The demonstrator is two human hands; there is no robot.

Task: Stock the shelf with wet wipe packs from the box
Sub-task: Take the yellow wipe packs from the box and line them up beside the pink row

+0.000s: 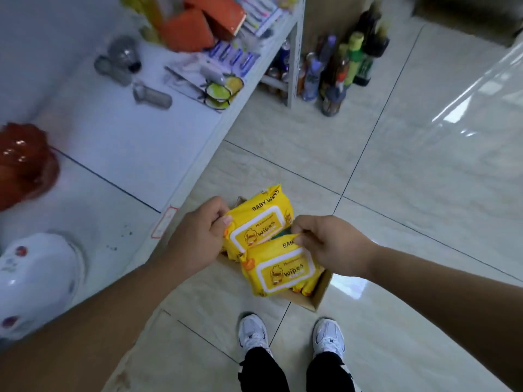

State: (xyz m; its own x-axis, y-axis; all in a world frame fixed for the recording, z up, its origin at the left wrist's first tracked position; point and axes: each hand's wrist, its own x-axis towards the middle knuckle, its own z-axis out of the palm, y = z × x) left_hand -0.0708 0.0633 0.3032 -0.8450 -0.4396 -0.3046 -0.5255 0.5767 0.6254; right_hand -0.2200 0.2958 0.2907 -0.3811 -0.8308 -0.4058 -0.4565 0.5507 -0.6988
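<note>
Scene showing bright, even indoor light, cool tint. Strong glare streaking across glossy floor tiles (467, 103) at upper right; smaller reflection shining just right of cardboard box (318, 295). Shadows staying soft, faint. Wide-angle distortion bending shelf edge (198, 162) and tile lines toward frame borders. Motion blur smearing shelf items at top left and bottles (348, 66). Yellow wipe packs (266, 222) at centre reading fairly sharp, print legible. Red object (22, 162) and white object (36, 278) at left edge looking soft, stretched.

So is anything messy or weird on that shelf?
A little. Dark specks dot the white shelf near its front edge, like dirt. Farther back, the orange boxes lie tumbled at angles instead of lined up. The two yellow wipe packs, in the left hand and right hand, look undamaged.
</note>
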